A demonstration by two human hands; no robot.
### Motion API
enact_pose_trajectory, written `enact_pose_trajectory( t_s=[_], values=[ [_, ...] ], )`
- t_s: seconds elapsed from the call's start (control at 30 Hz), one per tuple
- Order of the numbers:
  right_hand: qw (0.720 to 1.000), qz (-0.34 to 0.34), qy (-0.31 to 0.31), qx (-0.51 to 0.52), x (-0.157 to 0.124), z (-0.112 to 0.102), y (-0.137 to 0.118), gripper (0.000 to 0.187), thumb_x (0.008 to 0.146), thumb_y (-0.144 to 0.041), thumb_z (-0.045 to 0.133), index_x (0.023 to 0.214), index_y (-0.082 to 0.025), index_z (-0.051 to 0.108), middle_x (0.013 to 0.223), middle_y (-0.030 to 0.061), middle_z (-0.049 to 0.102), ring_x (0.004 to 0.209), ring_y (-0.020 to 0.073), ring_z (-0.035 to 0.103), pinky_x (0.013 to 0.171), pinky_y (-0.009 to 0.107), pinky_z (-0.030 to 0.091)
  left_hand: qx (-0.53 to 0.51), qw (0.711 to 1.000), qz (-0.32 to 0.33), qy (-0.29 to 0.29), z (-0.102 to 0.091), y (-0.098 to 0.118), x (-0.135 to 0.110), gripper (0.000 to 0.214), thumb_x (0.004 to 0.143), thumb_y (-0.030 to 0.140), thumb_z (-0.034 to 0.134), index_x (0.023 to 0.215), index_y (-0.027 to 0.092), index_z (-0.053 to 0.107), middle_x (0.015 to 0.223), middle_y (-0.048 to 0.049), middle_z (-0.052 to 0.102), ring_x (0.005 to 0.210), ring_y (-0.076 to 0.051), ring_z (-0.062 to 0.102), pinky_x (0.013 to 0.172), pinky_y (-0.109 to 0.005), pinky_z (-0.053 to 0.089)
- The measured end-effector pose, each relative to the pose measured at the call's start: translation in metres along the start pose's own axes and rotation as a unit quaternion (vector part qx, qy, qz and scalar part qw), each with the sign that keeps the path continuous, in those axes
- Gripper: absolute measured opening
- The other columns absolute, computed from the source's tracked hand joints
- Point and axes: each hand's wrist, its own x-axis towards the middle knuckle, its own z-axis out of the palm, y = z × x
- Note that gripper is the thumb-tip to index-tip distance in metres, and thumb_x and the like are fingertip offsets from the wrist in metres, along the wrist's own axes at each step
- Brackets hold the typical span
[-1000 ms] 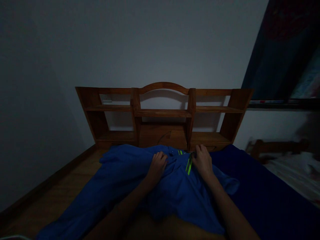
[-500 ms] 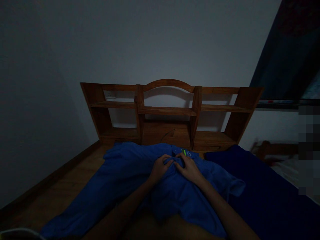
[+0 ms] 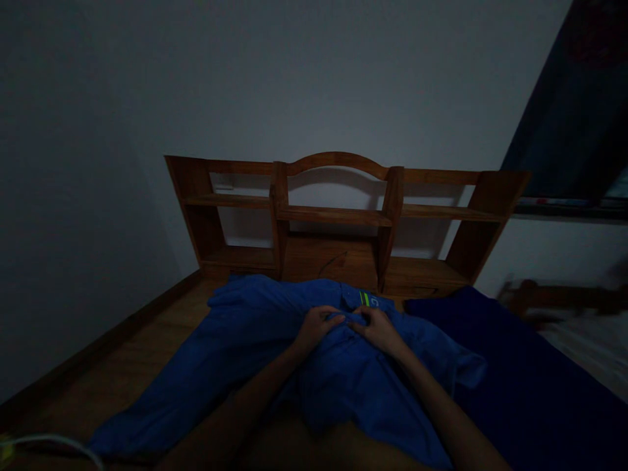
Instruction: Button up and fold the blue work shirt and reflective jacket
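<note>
A blue shirt [image 3: 245,340] with green stripes at its collar [image 3: 366,299] lies spread on a wooden bed platform [image 3: 127,366]. My left hand [image 3: 316,325] and my right hand [image 3: 377,327] rest close together on the cloth just below the collar. The fingers of both hands are curled and pinch the fabric near the shirt's middle line. Both forearms reach in from the bottom of the view. The room is dim.
A wooden headboard with shelves [image 3: 338,216] stands against the white wall behind the shirt. A dark blue cloth [image 3: 515,379] covers the platform at the right. A pale cable [image 3: 49,441] lies at the bottom left. Another low wooden frame [image 3: 554,297] shows at the far right.
My right hand has moved left from the striped collar edge to meet my left hand at the shirt's middle. The view has shifted slightly left.
</note>
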Motion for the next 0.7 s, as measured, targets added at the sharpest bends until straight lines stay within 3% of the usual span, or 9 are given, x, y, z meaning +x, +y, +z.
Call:
enact_pose_trajectory(
  t_s=[0.17, 0.33, 0.7],
  values=[
    [0.999, -0.035, 0.008, -0.004, -0.002, 0.001, -0.002, 0.014, 0.078, -0.029, 0.059, 0.083, -0.017, 0.066, 0.087, 0.0037, 0.065, 0.084, 0.0186, 0.059, 0.078, 0.028, 0.043, -0.019, 0.998, -0.011, -0.055, -0.006, -0.001, 0.003, 0.032, 0.068, 0.039, 0.07, 0.089, 0.015, 0.069, 0.089, -0.0051, 0.071, 0.082, -0.019, 0.064, 0.073, -0.026, 0.049],
    [0.998, -0.053, 0.014, 0.003, -0.004, 0.002, -0.007, 0.013, 0.079, -0.022, 0.056, 0.084, -0.017, 0.066, 0.088, 0.0035, 0.065, 0.086, 0.0173, 0.059, 0.08, 0.027, 0.042, 0.017, 0.996, 0.017, -0.081, -0.008, -0.001, 0.006, 0.032, 0.066, 0.037, 0.072, 0.089, 0.014, 0.068, 0.089, -0.0054, 0.07, 0.083, -0.018, 0.063, 0.076, -0.026, 0.048],
    [0.998, -0.063, 0.008, 0.015, -0.005, -0.002, -0.011, 0.013, 0.079, -0.023, 0.057, 0.084, -0.018, 0.068, 0.086, 0.0039, 0.065, 0.085, 0.0181, 0.059, 0.081, 0.03, 0.043, 0.118, 0.984, 0.119, -0.061, -0.003, -0.006, 0.003, 0.027, 0.073, 0.041, 0.066, 0.088, 0.018, 0.069, 0.091, -0.0042, 0.07, 0.087, -0.018, 0.063, 0.082, -0.026, 0.046]
  ],
)
